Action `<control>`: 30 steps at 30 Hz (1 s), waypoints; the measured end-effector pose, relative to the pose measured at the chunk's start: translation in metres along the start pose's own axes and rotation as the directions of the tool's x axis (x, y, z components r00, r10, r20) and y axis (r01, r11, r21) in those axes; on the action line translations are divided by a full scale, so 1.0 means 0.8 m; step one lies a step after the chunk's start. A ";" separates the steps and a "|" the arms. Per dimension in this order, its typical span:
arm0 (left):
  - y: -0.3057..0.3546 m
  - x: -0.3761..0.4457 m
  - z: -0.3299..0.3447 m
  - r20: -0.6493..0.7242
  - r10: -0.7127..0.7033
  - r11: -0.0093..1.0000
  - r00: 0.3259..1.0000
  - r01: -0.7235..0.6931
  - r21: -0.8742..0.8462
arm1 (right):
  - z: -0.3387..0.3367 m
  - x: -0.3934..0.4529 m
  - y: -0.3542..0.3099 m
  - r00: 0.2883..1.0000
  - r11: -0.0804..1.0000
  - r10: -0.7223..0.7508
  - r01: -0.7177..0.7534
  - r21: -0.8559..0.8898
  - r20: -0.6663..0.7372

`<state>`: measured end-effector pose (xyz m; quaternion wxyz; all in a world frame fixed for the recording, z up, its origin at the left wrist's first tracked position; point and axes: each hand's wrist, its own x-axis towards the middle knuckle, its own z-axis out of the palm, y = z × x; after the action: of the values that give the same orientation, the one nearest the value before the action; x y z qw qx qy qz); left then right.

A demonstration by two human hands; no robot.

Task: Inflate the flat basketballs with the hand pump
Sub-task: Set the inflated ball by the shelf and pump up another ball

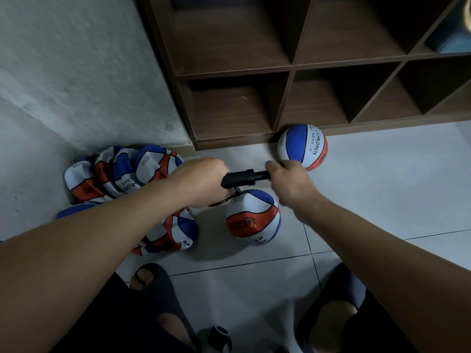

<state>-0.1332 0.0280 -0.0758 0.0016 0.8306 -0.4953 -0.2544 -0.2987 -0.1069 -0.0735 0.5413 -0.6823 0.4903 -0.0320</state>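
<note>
A black hand pump [242,178] lies level between my two hands above the floor. My left hand [201,180] grips its barrel end. My right hand [288,178] grips the handle end. A thin hose [225,200] runs from the pump down to a partly filled red, white and blue basketball [252,217] on the tiles just below. A round, full ball [302,146] of the same colours rests against the shelf base. Several flat, crumpled balls [119,171] lie piled at the left by the wall.
A dark wooden cubby shelf [290,70] stands behind the balls. A grey wall [76,67] closes off the left. My feet in dark slippers [153,284] are at the bottom, on white floor tiles [382,187]. A small grey and black object [216,337] lies between them.
</note>
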 end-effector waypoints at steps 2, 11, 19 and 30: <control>-0.014 0.000 -0.008 0.004 -0.024 1.000 1.000 0.024 -0.004 | -0.021 0.010 0.001 0.995 0.998 0.041 -0.037 0.045 -0.092; 0.002 -0.003 -0.008 -0.039 -0.045 0.998 0.998 0.043 -0.048 | -0.033 0.012 -0.007 0.978 0.996 0.015 0.004 0.094 -0.210; 0.013 -0.006 -0.001 -0.018 -0.020 1.000 1.000 0.019 -0.023 | 0.015 -0.015 -0.002 0.998 0.998 -0.060 0.059 -0.016 -0.009; 0.012 0.000 0.006 -0.008 0.013 0.999 1.000 -0.013 -0.035 | 0.016 -0.011 0.001 0.998 0.997 -0.067 0.067 -0.028 0.006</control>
<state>-0.1431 0.0240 -0.0778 0.0195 0.8283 -0.4962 -0.2596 -0.2965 -0.0915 -0.0750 0.5314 -0.7061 0.4662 -0.0415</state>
